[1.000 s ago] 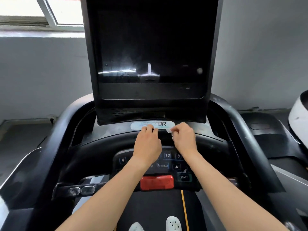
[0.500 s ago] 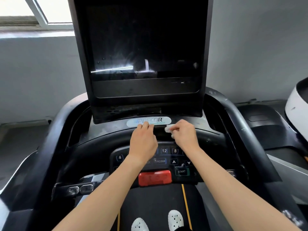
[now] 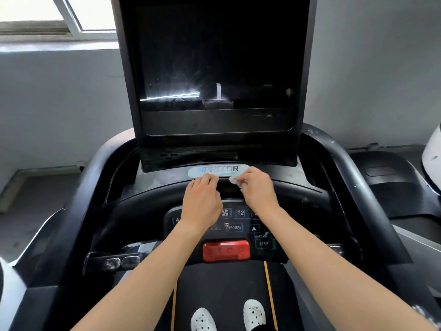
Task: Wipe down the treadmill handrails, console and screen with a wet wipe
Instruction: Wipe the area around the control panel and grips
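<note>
My right hand (image 3: 259, 187) pinches the crumpled white wet wipe (image 3: 235, 181) in its fingers, pressed on the console (image 3: 298, 187) ridge just below the Precor badge (image 3: 218, 171). My left hand (image 3: 202, 201) rests beside it, fingers curled onto the same ridge, holding nothing. The dark screen (image 3: 214, 63) stands above.

PRECOR badge (image 3: 218, 171), START key (image 3: 264, 243), PROGRAM key (image 3: 235, 227)
</note>
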